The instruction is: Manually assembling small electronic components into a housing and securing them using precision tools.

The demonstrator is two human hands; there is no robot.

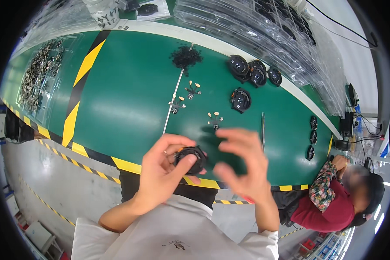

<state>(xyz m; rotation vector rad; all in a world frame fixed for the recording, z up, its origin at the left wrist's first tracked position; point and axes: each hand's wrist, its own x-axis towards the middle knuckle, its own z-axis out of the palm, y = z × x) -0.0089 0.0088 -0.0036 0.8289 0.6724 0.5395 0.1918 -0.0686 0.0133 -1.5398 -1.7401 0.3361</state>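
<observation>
My left hand (159, 170) grips a round black watch case (198, 161) over the near edge of the green bench, thumb laid across it. To its right, my right hand (249, 162) is raised with fingers spread and nothing visible between them; it is slightly blurred. Just beyond the hands lies a small dark flex cable (216, 126) with gold-coloured tabs. Two similar flex cables (193, 90) sit farther off to the left. Another open watch case (241, 100) rests beyond my right hand, and thin metal tweezers (263, 130) lie to its right.
Several watch cases (258, 76) cluster by the bench's far edge, near stacked clear trays (255, 39). A heap of small black pieces (186, 57) lies far centre. Small metal parts (40, 76) fill the left end. Three black parts (313, 137) line up near a co-worker (325, 203) at right.
</observation>
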